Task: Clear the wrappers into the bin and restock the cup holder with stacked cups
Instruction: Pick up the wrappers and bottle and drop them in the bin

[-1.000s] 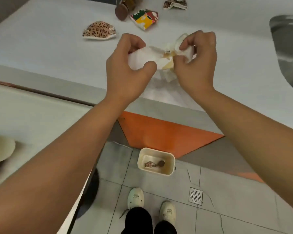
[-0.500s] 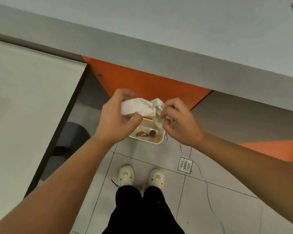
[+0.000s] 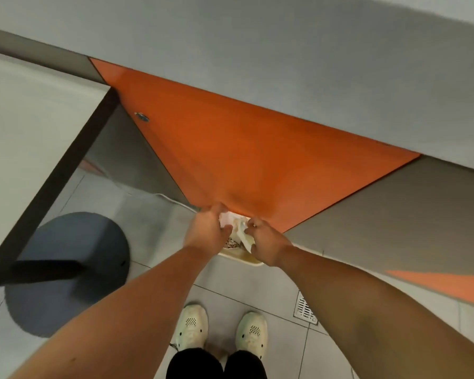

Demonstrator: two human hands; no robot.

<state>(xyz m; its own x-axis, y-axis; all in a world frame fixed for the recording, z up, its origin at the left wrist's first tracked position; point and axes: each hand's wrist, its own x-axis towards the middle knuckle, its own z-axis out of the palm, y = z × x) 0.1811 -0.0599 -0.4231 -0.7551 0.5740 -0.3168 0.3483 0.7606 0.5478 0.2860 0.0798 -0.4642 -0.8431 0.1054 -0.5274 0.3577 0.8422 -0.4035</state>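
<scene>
I hold a crumpled white paper wrapper (image 3: 231, 222) between my two hands, right above the small cream plastic bin (image 3: 241, 258) on the floor. I keep it there so that it will fall straight in when I let go.

My left hand (image 3: 207, 231) has its fingers and thumb curled round the fat end of the wrapper. My right hand (image 3: 266, 243) pinches the thin, loose end that hangs down toward the bin. I think I use both hands so that no scrap slips out and lands on the tiles.

The bin sits just under my hands, so I can see only its near rim and a bit of the inside. Something small, brown and spotted (image 3: 231, 243) lies in it below my left thumb. It may be another wrapper, but I cannot tell for sure.

Past my fingers stands the orange cupboard front (image 3: 244, 149), with the grey counter (image 3: 285, 64) over it. Back toward my body are my two pale clogs (image 3: 220, 330) on the grey tiled floor. A metal floor drain (image 3: 304, 310) is under my right arm. A dark round table foot (image 3: 66, 272) is out past my left arm.

I see no cups and no cup holder here, so I think that job comes after this one.
</scene>
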